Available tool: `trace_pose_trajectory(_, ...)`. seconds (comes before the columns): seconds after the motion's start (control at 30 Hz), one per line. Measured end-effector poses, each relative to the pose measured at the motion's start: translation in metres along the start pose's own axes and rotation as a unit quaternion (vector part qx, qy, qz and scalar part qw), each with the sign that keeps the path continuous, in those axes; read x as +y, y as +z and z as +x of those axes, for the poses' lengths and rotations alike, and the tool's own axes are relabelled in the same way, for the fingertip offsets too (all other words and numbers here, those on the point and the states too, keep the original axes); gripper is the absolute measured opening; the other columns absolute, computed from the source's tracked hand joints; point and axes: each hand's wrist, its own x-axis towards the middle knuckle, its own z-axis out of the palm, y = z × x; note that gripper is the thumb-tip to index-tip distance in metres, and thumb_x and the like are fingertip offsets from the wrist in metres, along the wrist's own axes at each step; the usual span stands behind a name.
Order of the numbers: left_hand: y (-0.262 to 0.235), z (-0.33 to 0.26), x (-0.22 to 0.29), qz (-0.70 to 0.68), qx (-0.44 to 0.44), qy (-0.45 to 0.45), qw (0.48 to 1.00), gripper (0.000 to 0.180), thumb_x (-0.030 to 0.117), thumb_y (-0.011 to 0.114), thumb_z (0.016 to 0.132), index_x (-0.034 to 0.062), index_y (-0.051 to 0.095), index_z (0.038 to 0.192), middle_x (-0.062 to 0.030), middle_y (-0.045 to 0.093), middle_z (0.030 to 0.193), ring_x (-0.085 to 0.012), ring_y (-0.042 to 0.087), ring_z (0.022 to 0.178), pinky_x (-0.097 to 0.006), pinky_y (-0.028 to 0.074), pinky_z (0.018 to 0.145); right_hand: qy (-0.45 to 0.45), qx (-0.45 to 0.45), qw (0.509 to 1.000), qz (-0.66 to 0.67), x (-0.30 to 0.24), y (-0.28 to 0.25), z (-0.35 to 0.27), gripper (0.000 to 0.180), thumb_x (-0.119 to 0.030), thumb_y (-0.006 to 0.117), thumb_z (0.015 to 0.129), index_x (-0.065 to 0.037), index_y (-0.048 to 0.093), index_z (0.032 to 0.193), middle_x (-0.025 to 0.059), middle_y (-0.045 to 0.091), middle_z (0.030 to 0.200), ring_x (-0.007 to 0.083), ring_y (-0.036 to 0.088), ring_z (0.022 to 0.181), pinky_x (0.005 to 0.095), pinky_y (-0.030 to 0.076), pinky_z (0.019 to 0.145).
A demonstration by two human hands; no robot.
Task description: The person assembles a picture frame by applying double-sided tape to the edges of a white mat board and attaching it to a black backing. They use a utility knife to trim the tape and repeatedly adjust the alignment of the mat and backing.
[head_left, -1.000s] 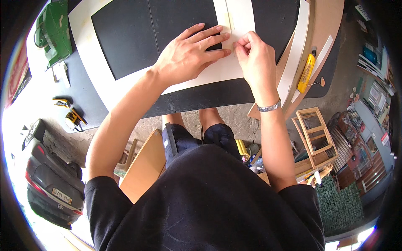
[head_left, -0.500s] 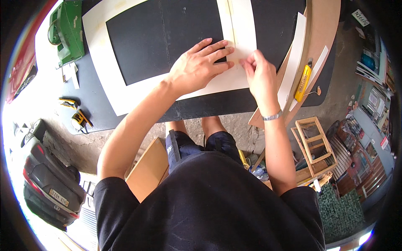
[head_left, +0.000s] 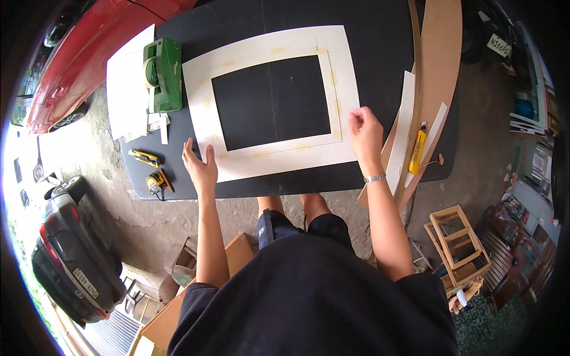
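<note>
Left grip (head_left: 200, 168): we are pressing it, fingers spread, on the white taped cardboard mat frame (head_left: 270, 41).
Right grip (head_left: 365, 132): we are pinching the frame's right edge.
Risk: uneven pulling could be splitting the taped joints.

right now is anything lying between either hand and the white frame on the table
Nothing visible. The left hand lies open at the white frame's lower left corner, and the right hand is closed at its right edge. The black table around both shows bare.

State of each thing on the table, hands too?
white mat frame: flat on the black table, strips taped together
left hand: open, at the frame's lower left corner
right hand: loosely closed, at its right edge
green tape dispenser: resting, untouched
yellow utility knife: lying unused
</note>
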Motion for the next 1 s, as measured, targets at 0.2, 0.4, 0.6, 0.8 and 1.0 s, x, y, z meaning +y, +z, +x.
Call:
trace_pose_trajectory(0.2,0.029,-0.052,0.1,-0.047,-0.156,0.252,0.954,0.055,0.017,0.073,0.089,0.0091,0.056,0.14,-0.0141,0.05,0.15,-0.0357,0.038,0.145,-0.052,0.029,0.12,0.019,-0.093,0.994,-0.05,-0.007,0.007,0.058,0.014,-0.011,0.073,0.088,0.001,0.065,0.085,0.017,0.071,0.075,0.0316,0.072,0.069,0.0379,0.055,0.064)
trace_pose_trajectory(0.4,0.09,-0.163,0.153,0.049,-0.289,0.382,0.876,0.08,0.048,0.065,0.092,0.018,0.035,0.16,-0.0035,0.031,0.167,-0.0236,0.026,0.154,-0.048,0.022,0.124,0.003,-0.137,0.985,-0.105,-0.01,0.007,0.064,0.017,-0.014,0.074,0.088,0.001,0.066,0.085,0.0172,0.071,0.076,0.0335,0.072,0.073,0.0393,0.055,0.067)
trace_pose_trajectory(0.6,0.096,-0.162,0.152,0.058,-0.279,0.375,0.882,0.076,0.046,0.064,0.093,0.0191,0.037,0.158,-0.0008,0.032,0.166,-0.022,0.026,0.154,-0.046,0.02,0.125,-0.02,-0.149,0.976,-0.158,-0.004,0.008,0.038,0.018,-0.014,0.071,0.089,0.001,0.062,0.085,0.0208,0.069,0.079,0.0414,0.069,0.079,0.0445,0.055,0.072)
trace_pose_trajectory(0.8,0.088,-0.162,0.156,0.074,-0.294,0.365,0.88,0.077,0.046,0.064,0.092,0.0178,0.036,0.158,-0.001,0.032,0.166,-0.0214,0.026,0.154,-0.047,0.02,0.125,0.006,-0.194,0.974,-0.119,0.011,-0.008,0.024,0.017,-0.014,0.073,0.091,0.001,0.063,0.088,0.0119,0.068,0.073,0.0231,0.068,0.065,0.0343,0.052,0.062)
trace_pose_trajectory(1.0,0.062,-0.128,0.146,-0.102,-0.264,0.293,0.913,0.06,0.028,0.071,0.091,0.0106,0.052,0.146,-0.0118,0.045,0.155,-0.0314,0.038,0.147,-0.047,0.029,0.12,-0.056,-0.038,0.99,-0.12,0.008,-0.002,0.049,0.026,-0.021,0.072,0.093,0.0,0.061,0.103,0.0171,0.067,0.095,0.0299,0.067,0.088,0.0388,0.053,0.079)
